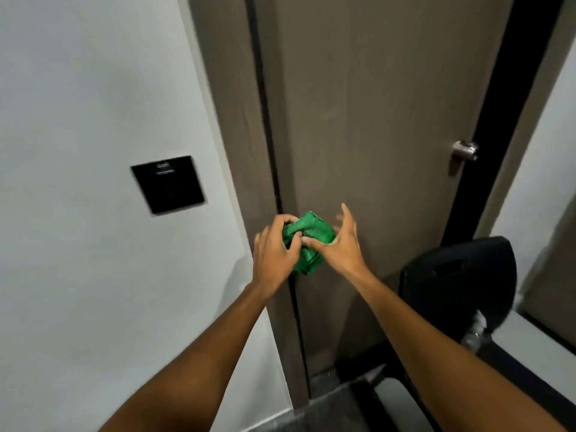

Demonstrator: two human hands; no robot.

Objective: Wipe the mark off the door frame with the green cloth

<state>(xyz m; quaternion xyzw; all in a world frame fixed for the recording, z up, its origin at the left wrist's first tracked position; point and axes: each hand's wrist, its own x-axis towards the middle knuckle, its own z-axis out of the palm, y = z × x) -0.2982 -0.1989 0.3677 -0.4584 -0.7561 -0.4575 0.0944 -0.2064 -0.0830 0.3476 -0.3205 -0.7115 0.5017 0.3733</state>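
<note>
A bunched green cloth (307, 241) is held in the air between both hands, in front of the brown door (374, 120). My left hand (274, 247) grips its left side with curled fingers. My right hand (339, 244) holds its right side with the thumb, its other fingers spread apart. The brown door frame (230, 104) runs up the left side of the door, just behind and left of the cloth. A dark gap separates frame and door. I cannot make out a mark on the frame.
A black square wall panel (168, 183) sits on the white wall left of the frame. A metal door handle (464, 151) is on the door's right edge. A black bin (461, 275) stands at the lower right.
</note>
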